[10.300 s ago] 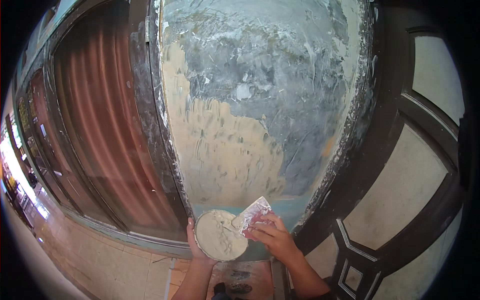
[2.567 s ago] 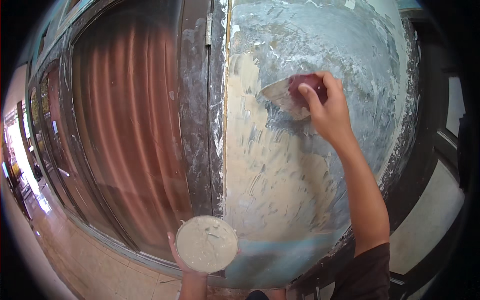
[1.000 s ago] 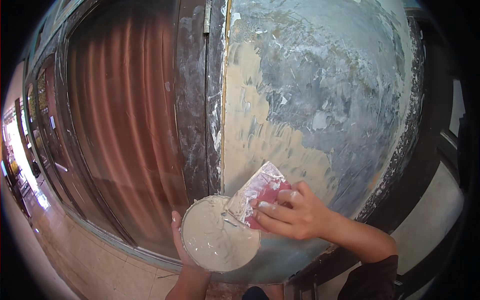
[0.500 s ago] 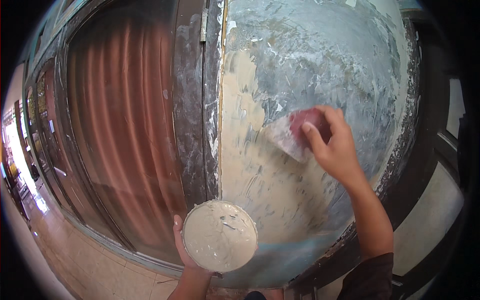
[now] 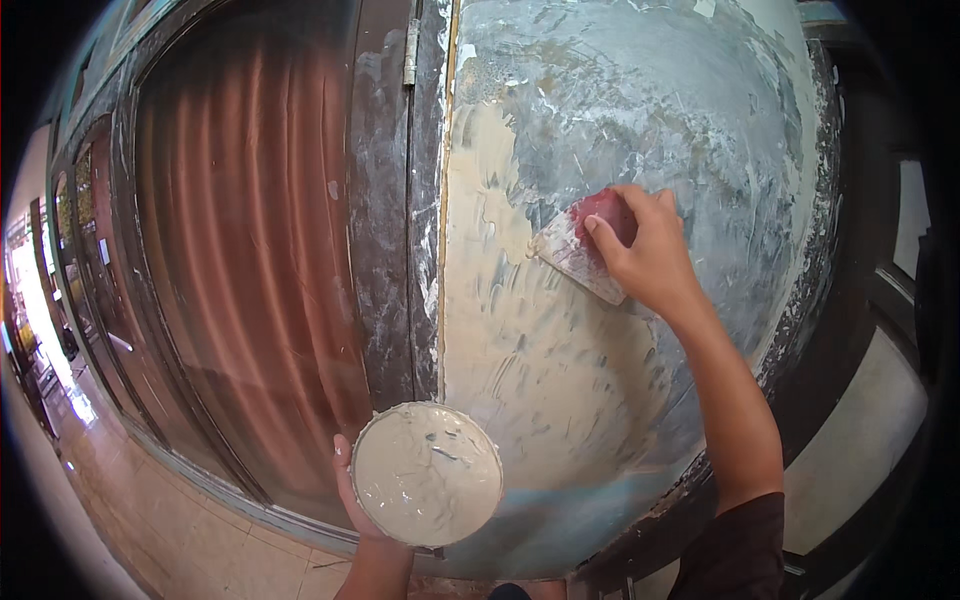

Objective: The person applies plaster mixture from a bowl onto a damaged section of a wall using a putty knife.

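Observation:
My right hand [image 5: 650,245] grips a red putty scraper [image 5: 583,262], thumb on its near face and fingers behind. The blade is smeared with putty, and its lower left edge lies against the wall [image 5: 650,110]. Cream putty [image 5: 530,370] coats the wall's left and lower part in uneven streaks, with grey showing through; the upper right is scratched blue-grey. Low in the view, my left hand [image 5: 356,500] supports a round container of cream putty [image 5: 427,475] from its left side and below. Most of the left fingers are hidden beneath the container.
Left of the wall stands a dark wooden frame [image 5: 385,230] with a metal hinge [image 5: 411,52] and a glass pane backed by a reddish curtain [image 5: 250,230]. A dark post [image 5: 815,240] borders the wall on the right. Tiled floor [image 5: 215,535] shows at lower left.
My right hand and the scraper have moved slightly up and left over the wall. The putty container in my left hand has shifted a little to the left.

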The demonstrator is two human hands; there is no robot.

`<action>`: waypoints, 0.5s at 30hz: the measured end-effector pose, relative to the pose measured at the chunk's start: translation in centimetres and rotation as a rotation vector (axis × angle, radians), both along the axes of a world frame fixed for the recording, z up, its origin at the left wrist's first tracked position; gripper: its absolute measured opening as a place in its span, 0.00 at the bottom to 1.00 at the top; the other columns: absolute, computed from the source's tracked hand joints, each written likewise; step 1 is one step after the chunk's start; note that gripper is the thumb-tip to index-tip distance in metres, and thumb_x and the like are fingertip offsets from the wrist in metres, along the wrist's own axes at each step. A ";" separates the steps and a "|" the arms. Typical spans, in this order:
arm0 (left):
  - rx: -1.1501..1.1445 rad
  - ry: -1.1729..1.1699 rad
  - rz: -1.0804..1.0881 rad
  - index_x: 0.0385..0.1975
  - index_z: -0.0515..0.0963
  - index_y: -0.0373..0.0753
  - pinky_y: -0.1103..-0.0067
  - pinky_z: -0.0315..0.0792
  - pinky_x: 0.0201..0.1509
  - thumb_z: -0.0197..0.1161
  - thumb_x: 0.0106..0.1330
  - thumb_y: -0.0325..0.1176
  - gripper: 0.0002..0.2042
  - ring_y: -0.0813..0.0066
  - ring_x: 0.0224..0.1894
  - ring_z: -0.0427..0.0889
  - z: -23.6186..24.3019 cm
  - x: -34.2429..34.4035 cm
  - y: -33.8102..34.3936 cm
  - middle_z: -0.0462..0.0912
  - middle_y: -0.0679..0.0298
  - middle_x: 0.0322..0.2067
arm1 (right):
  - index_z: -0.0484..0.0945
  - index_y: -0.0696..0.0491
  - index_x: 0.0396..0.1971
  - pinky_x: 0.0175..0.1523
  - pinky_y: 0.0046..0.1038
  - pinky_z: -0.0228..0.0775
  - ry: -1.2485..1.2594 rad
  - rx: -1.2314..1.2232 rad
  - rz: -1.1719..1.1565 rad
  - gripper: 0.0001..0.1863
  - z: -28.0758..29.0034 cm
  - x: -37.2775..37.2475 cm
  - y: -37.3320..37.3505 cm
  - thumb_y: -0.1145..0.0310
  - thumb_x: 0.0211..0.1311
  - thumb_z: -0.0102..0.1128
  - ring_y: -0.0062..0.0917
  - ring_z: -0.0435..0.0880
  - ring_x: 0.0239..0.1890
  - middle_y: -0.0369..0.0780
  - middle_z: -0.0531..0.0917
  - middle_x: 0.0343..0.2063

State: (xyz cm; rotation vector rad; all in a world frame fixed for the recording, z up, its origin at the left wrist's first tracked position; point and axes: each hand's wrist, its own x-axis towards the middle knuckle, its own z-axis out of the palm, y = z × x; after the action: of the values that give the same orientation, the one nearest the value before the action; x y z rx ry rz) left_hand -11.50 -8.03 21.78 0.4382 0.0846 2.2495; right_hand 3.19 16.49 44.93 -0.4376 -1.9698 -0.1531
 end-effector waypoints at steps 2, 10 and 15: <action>-0.026 0.016 -0.003 0.64 0.75 0.35 0.57 0.79 0.62 0.43 0.76 0.66 0.38 0.54 0.58 0.82 0.0 -0.2 -0.1 0.81 0.51 0.59 | 0.83 0.54 0.47 0.57 0.43 0.61 0.048 0.006 0.040 0.17 0.4 0.1 0.6 0.61 0.62 0.69 0.39 0.73 0.48 0.43 0.85 0.38; -0.009 0.010 0.019 0.63 0.75 0.36 0.57 0.79 0.62 0.43 0.76 0.66 0.37 0.54 0.57 0.83 -0.1 -0.2 0.1 0.82 0.52 0.58 | 0.83 0.54 0.47 0.58 0.41 0.60 0.020 0.055 0.001 0.18 -0.1 -0.3 -0.4 0.60 0.61 0.69 0.38 0.72 0.49 0.44 0.85 0.39; -0.022 0.039 0.007 0.64 0.75 0.36 0.57 0.79 0.62 0.43 0.76 0.65 0.37 0.54 0.58 0.82 -0.4 -0.5 0.3 0.82 0.52 0.58 | 0.83 0.54 0.46 0.58 0.41 0.58 0.114 0.058 0.063 0.18 1.2 -0.2 0.5 0.59 0.60 0.69 0.38 0.72 0.49 0.43 0.84 0.38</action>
State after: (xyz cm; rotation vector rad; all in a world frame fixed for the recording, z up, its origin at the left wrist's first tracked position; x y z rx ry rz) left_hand -11.95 -7.73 21.39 0.4707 0.1314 2.2450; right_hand 2.94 17.04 46.17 -0.3387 -1.8597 -0.1416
